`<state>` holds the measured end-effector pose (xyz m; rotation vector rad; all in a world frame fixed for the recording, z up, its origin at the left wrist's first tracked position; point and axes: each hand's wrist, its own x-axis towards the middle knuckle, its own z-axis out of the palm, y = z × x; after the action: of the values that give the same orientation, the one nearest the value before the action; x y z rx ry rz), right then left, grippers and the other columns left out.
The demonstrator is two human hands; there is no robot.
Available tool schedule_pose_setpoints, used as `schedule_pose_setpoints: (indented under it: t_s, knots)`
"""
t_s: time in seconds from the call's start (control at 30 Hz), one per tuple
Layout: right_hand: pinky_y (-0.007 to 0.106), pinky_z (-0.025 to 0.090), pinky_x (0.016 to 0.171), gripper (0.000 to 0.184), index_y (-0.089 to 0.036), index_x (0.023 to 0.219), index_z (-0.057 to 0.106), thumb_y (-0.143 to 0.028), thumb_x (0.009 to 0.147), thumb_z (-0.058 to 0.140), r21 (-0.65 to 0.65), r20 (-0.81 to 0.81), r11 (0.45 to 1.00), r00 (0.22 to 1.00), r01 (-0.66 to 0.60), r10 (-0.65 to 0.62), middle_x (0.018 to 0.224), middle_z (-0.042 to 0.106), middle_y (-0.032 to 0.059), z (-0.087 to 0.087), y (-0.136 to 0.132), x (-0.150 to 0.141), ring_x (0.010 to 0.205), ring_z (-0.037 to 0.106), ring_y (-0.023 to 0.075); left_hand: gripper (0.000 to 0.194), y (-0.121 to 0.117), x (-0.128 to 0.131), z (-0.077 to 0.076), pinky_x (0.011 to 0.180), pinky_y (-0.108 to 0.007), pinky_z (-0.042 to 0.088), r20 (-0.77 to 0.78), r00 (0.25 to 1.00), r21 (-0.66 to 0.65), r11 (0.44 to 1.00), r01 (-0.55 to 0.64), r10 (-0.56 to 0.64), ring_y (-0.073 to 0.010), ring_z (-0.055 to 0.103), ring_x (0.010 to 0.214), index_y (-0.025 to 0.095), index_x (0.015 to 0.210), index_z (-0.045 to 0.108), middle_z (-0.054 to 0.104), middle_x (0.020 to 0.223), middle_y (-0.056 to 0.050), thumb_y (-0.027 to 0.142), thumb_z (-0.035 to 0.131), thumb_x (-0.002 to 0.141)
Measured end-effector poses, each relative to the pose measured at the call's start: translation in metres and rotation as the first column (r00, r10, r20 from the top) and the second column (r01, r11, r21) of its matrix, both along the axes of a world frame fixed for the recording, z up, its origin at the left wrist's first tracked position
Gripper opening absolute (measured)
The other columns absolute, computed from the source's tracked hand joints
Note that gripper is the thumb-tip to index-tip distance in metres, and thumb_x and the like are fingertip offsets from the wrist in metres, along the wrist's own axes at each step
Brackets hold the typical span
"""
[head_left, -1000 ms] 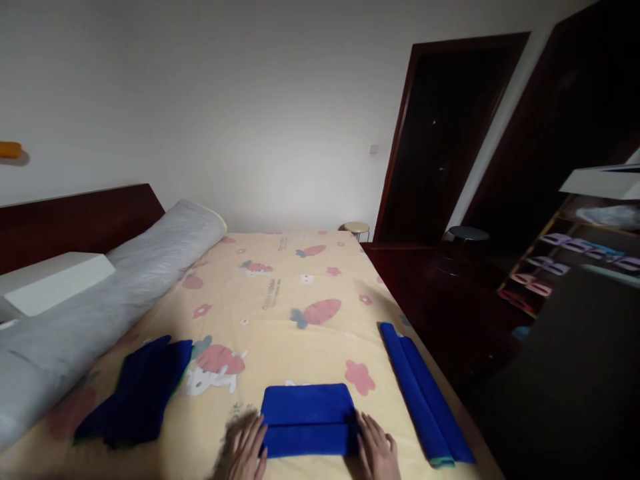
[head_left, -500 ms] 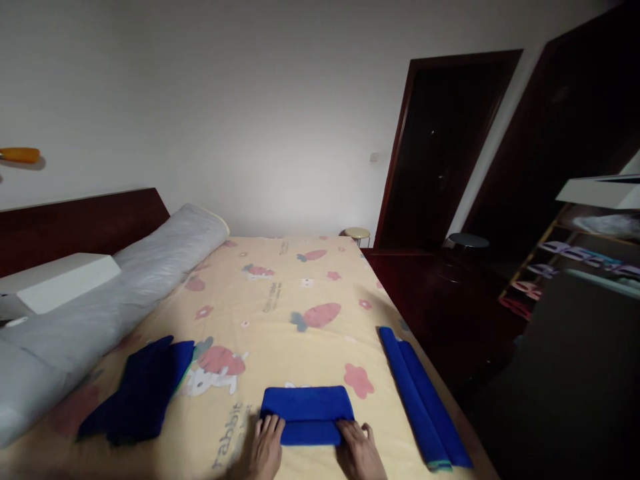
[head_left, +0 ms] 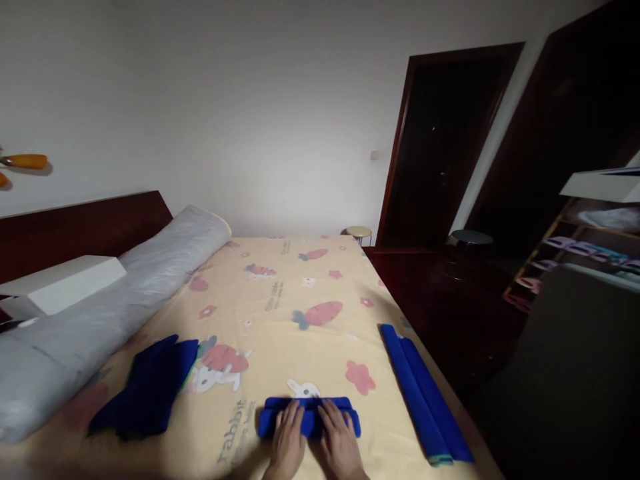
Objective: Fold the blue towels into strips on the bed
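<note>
A small blue cloth (head_left: 311, 425), folded into a narrow rolled bundle, lies crosswise on the bed in front of me. My left hand (head_left: 289, 437) rests on its left half, fingers stretched forward over the top. Over the right half lies my right hand (head_left: 340, 440), its fingers also extended and pressing down. Both ends of the bundle stick out beyond my hands. To the right, a long folded blue cloth (head_left: 425, 393) with a green edge lies near the bed's edge. A crumpled dark blue cloth (head_left: 147, 390) is on the left.
The bed has a yellow printed sheet (head_left: 270, 313). Along the dark headboard (head_left: 100, 223) lie a long grey roll (head_left: 150, 273) and a white box (head_left: 70, 283). Two stools stand beyond the bed, one pale (head_left: 359, 231), one dark (head_left: 471, 237). A shoe rack (head_left: 550, 247) is at right.
The blue cloth has been folded over from a flat rectangle into a narrower bundle. Both hands have moved inward from its sides onto its top. The view has shifted slightly.
</note>
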<state>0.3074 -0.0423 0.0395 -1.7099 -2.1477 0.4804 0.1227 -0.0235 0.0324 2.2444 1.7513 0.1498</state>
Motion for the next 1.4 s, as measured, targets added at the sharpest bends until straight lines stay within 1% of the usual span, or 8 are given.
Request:
schedule_pose_setpoints:
  t_s: [0.13,0.33,0.47,0.63,0.83,1.0,1.13,1.4]
  knots:
    - [0.057,0.029,0.115,0.054,-0.033,0.148,0.031,-0.047,0.095,0.033,-0.061,-0.018,0.995,0.997,-0.077,0.076,0.156,0.029,0.0021,-0.012,0.000,0.004,0.144,0.030,0.0277,0.067,-0.001,-0.010,0.004,0.118,-0.042,0.031,0.019,0.990,0.041,0.990,0.137,-0.138,-0.0186,0.034,0.143,0.031,0.147,0.034,0.035,0.156,0.001,0.013,0.038,0.082]
    - [0.058,0.031,0.113,0.053,-0.038,0.148,0.025,-0.053,0.096,0.028,0.005,0.071,0.997,0.994,0.077,-0.078,0.156,0.027,-0.0004,-0.023,-0.009,0.072,0.144,0.029,0.0274,0.066,-0.003,-0.088,0.012,0.118,-0.057,0.023,-0.164,0.986,0.112,0.994,0.013,0.006,-0.0251,0.025,0.147,0.040,0.148,0.018,0.026,0.159,0.005,0.029,0.043,0.088]
    - [0.056,0.032,0.114,0.053,-0.039,0.148,0.021,-0.051,0.097,0.030,0.063,0.064,0.998,0.997,0.030,-0.034,0.157,0.026,-0.0015,-0.026,-0.003,0.046,0.144,0.029,0.0259,0.060,-0.001,-0.060,0.007,0.119,-0.053,0.022,-0.122,0.992,0.240,0.969,0.059,-0.030,-0.0228,0.027,0.146,0.037,0.150,0.007,0.025,0.159,0.003,0.034,0.033,0.096]
    - [0.055,0.034,0.113,0.054,-0.038,0.149,0.020,-0.052,0.097,0.028,0.016,0.024,0.999,0.999,-0.028,0.028,0.156,0.029,-0.0006,-0.035,0.012,0.008,0.143,0.032,0.0259,0.055,0.008,-0.018,-0.009,0.115,-0.043,0.033,-0.046,0.992,0.184,0.975,0.120,-0.114,-0.0182,0.033,0.144,0.038,0.149,0.009,0.026,0.158,0.004,0.038,0.029,0.099]
    - [0.057,0.031,0.114,0.056,-0.039,0.149,0.019,-0.052,0.096,0.032,-0.023,-0.010,0.999,0.999,-0.049,0.049,0.156,0.032,-0.0005,-0.038,0.017,0.016,0.143,0.032,0.0264,0.057,0.010,-0.022,-0.007,0.119,-0.048,0.028,0.025,0.994,0.076,0.992,0.104,-0.106,-0.0201,0.028,0.146,0.039,0.150,0.009,0.023,0.160,0.004,0.032,0.031,0.097]
    - [0.049,0.036,0.110,0.067,-0.034,0.152,0.017,-0.038,0.091,0.045,0.137,0.033,0.981,0.991,-0.136,0.133,0.157,0.029,0.0052,-0.057,0.007,0.041,0.143,0.033,0.0278,0.092,0.002,-0.041,0.011,0.121,-0.046,0.023,0.014,0.977,0.011,0.977,0.214,-0.215,-0.0213,0.020,0.149,0.037,0.151,0.005,0.010,0.161,0.006,0.014,0.050,0.075]
    - [0.045,0.042,0.103,0.058,-0.035,0.146,0.037,-0.026,0.089,0.042,0.249,0.119,0.968,0.992,0.011,-0.042,0.154,0.038,0.0065,-0.075,-0.005,0.069,0.137,0.043,0.0270,0.095,-0.002,-0.063,0.013,0.121,-0.050,0.021,-0.037,0.970,-0.012,0.970,0.241,-0.241,-0.0228,0.023,0.148,0.037,0.152,0.009,0.015,0.162,0.006,0.008,0.045,0.069]
    - [0.046,0.034,0.106,0.060,-0.026,0.130,0.057,-0.012,0.075,0.040,0.011,0.184,0.999,0.982,0.041,-0.042,0.139,0.058,0.0077,-0.008,0.022,0.067,0.126,0.054,0.0251,0.061,0.019,-0.064,0.015,0.120,-0.049,0.019,-0.069,0.998,-0.036,0.999,0.002,-0.004,-0.0202,0.043,0.136,0.028,0.138,0.049,0.055,0.143,-0.004,0.011,0.036,0.080]
